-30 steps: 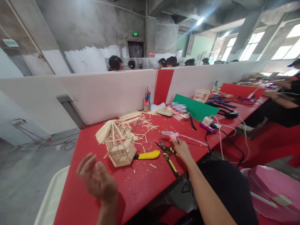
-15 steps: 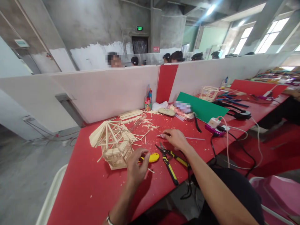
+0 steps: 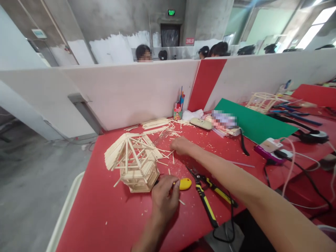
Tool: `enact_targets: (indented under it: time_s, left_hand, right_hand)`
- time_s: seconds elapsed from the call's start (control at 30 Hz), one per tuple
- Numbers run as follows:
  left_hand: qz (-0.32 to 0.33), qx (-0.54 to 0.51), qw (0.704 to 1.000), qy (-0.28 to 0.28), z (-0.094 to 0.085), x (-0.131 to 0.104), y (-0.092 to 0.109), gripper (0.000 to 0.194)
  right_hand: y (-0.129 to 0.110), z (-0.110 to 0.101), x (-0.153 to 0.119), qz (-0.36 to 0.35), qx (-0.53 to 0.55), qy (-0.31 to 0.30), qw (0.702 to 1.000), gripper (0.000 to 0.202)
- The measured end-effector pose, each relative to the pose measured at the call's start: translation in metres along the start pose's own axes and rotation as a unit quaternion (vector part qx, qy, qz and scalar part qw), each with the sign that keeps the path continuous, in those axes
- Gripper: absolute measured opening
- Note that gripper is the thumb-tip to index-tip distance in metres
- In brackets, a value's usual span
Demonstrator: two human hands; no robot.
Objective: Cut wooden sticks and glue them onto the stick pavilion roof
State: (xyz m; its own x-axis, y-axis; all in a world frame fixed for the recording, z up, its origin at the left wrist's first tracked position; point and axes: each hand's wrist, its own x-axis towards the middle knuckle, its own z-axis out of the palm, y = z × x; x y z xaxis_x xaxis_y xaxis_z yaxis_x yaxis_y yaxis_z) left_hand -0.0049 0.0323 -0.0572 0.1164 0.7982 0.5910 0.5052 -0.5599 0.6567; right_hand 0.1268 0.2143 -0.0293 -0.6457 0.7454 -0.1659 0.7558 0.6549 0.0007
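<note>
Two-handed, apparently picking out sticks with right hand
Cannot tell either grip, with left hand at yellow handle; likely needs fine pinch

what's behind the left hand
A yellow handle pokes out past the left hand; the part directly behind the hand is covered and can't be seen.

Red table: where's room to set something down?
Best: front left, between stick house, left hand and table edge; few crumbs. Smaller, littered: between green board and right forearm. Crowded: loose sticks behind house, knife and cutters to its right.
</note>
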Motion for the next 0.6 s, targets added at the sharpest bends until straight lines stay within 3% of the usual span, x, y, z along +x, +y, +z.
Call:
enact_targets:
  time_s: [0.13,0.37,0.6]
  left_hand:
    - [-0.005,0.010,1.000,-0.010,0.002,-0.002,0.004,0.012]
    - [0.015,0.011,1.000,0.018,0.001,-0.004,0.005,0.011]
    - [0.031,0.024,0.998,0.048,0.001,-0.008,-0.001,0.013]
  right_hand:
    - [0.001,-0.001,0.004,-0.001,-0.036,-0.024,0.999,0.028]
    - [-0.001,-0.009,-0.014,0.035,-0.049,-0.002,0.998,0.030]
    - [-0.022,-0.010,-0.019,-0.017,-0.059,-0.019,0.998,0.031]
